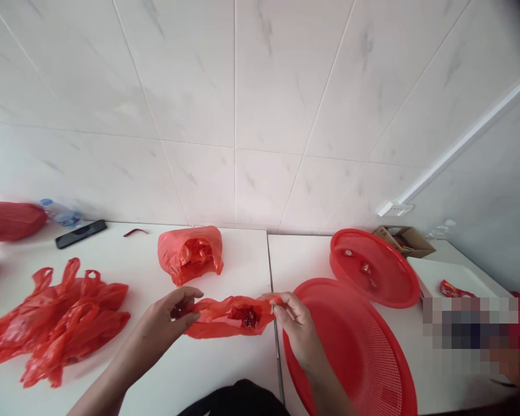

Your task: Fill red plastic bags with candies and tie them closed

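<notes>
Between my hands, a red plastic bag is stretched with its mouth spread. Small dark-red wrapped packets show inside it. My left hand is closed at the bag's left end, its thumb against the rim and its fingers curled. At the right end, my right hand pinches the rim between thumb and fingers. Just beyond my hands stands another filled red plastic bag, its top gathered loosely. A large red plastic basket lies beneath and beside my right forearm.
Several empty-looking red bags lie heaped at left, near a black phone and a plastic bottle. At right are a second red basket, a cardboard box and a white tray. A tiled wall borders the tables.
</notes>
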The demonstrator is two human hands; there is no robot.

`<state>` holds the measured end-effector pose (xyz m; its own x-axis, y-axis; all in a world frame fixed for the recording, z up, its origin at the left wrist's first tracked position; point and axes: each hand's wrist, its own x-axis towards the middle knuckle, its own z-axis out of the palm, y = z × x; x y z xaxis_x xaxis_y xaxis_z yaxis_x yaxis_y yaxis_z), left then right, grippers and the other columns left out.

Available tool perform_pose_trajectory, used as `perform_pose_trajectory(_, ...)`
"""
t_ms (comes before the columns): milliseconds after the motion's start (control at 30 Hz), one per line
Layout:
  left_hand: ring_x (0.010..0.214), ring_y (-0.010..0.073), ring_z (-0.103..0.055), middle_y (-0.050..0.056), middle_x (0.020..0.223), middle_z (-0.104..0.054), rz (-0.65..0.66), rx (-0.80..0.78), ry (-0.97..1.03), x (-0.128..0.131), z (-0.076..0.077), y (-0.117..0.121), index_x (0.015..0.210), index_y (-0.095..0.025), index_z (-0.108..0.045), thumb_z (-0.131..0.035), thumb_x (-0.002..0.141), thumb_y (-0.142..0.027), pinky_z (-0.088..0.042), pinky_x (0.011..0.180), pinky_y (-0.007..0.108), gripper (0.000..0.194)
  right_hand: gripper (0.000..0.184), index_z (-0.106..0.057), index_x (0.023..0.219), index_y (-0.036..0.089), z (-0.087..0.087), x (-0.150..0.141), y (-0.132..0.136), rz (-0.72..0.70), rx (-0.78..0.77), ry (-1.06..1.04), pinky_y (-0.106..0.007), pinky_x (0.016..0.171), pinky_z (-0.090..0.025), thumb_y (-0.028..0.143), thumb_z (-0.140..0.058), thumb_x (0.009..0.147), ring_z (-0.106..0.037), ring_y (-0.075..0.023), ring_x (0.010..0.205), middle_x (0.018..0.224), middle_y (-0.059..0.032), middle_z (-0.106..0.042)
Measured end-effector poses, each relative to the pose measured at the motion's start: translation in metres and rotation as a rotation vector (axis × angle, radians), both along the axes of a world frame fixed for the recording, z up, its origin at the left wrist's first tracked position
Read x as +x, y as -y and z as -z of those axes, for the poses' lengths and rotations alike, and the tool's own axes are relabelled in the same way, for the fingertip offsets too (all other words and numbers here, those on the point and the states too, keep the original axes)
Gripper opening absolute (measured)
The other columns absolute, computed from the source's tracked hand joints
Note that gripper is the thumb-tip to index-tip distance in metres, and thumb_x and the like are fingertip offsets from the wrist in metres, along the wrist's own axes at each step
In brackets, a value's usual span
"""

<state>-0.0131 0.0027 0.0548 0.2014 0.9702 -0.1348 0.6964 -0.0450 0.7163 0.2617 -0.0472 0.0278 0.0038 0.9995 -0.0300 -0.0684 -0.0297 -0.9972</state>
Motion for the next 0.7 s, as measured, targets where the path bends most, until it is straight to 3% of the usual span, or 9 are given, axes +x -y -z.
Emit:
perform_pose_trajectory(167, 0.075, 0.0160, -0.059, 0.001, 0.087, -0.065, 0.114, 0.127, -0.042, 0.007, -0.007, 0.000, 0.104, -0.025, -0.061, -0.053, 0.080, -0.032, -0.048, 0.066, 0.025, 0.026, 0.022, -0.059, 0.097, 0.021, 0.010, -0.011, -0.010, 0.012, -0.050, -0.077, -0.031, 0.085, -0.044, 0.039, -0.050, 0.089, -0.058, -0.0174, 0.093, 0.098, -0.0051, -0.063)
perform_pose_trajectory(233, 0.074, 0.0149, -0.060, 0.000, 0.087, -0.066, 0.160, 0.129, -0.038, 0.012, -0.008, 0.001, 0.104, -0.026, -0.061, -0.051, 0.082, -0.032, -0.048, 0.064, 0.024, 0.025, 0.023, -0.058, 0.091, 0.020, 0.015, -0.016, -0.014, 0.018, -0.052, -0.147, -0.028, 0.076, -0.044, 0.041, -0.049, 0.089, -0.057, -0.0140, 0.079, 0.081, -0.0018, -0.061)
perform_pose_trajectory(300, 0.074, 0.0141, -0.060, 0.000, 0.089, -0.066, 0.204, 0.113, -0.021, 0.019, -0.011, 0.003, 0.105, -0.027, -0.060, -0.050, 0.084, -0.031, -0.048, 0.066, 0.023, 0.024, 0.029, -0.054, 0.082, 0.020, 0.020, -0.022, -0.016, 0.013, -0.063, -0.270, -0.024, 0.061, -0.041, 0.045, -0.044, 0.091, -0.050, -0.0101, 0.059, 0.059, 0.0040, -0.048)
perform_pose_trajectory(367, 0.076, 0.0136, -0.060, -0.001, 0.090, -0.066, 0.251, 0.097, 0.021, 0.029, -0.014, 0.007, 0.105, -0.028, -0.060, -0.049, 0.084, -0.027, -0.048, 0.068, 0.023, 0.023, 0.035, -0.050, 0.076, 0.020, 0.023, -0.029, -0.015, -0.012, -0.090, -0.375, -0.021, 0.047, -0.031, 0.049, -0.036, 0.093, -0.033, -0.0074, 0.043, 0.047, 0.0084, -0.031)
perform_pose_trajectory(433, 0.077, 0.0131, -0.061, -0.001, 0.089, -0.065, 0.311, 0.075, 0.081, 0.041, -0.018, 0.011, 0.102, -0.027, -0.061, -0.048, 0.084, -0.022, -0.048, 0.068, 0.022, 0.023, 0.034, -0.048, 0.078, 0.021, 0.025, -0.038, -0.011, -0.063, -0.114, -0.380, -0.020, 0.042, -0.021, 0.049, -0.036, 0.093, -0.024, -0.0064, 0.041, 0.047, 0.0096, -0.027)
perform_pose_trajectory(533, 0.076, 0.0122, -0.060, -0.001, 0.088, -0.065, 0.380, 0.031, 0.177, 0.057, -0.019, 0.018, 0.096, -0.026, -0.062, -0.046, 0.084, -0.017, -0.047, 0.067, 0.021, 0.022, 0.025, -0.048, 0.085, 0.020, 0.023, -0.049, 0.001, -0.197, -0.114, -0.271, -0.020, 0.044, -0.021, 0.045, -0.047, 0.090, -0.027, -0.0059, 0.045, 0.052, 0.0090, -0.036)
perform_pose_trajectory(633, 0.072, 0.0116, -0.060, -0.001, 0.084, -0.064, 0.335, 0.013, 0.253, 0.067, -0.017, 0.024, 0.093, -0.025, -0.062, -0.047, 0.081, -0.015, -0.047, 0.064, 0.021, 0.021, 0.025, -0.050, 0.089, 0.020, 0.018, -0.053, 0.010, -0.281, -0.069, -0.214, -0.021, 0.047, -0.026, 0.045, -0.047, 0.090, -0.034, -0.0066, 0.048, 0.056, 0.0070, -0.042)
perform_pose_trajectory(700, 0.067, 0.0115, -0.058, -0.001, 0.079, -0.064, 0.248, 0.024, 0.282, 0.070, -0.015, 0.025, 0.091, -0.023, -0.061, -0.049, 0.079, -0.016, -0.047, 0.062, 0.021, 0.019, 0.029, -0.053, 0.090, 0.019, 0.016, -0.051, 0.012, -0.232, -0.048, -0.211, -0.022, 0.047, -0.026, 0.046, -0.041, 0.092, -0.035, -0.0070, 0.049, 0.058, 0.0051, -0.046)
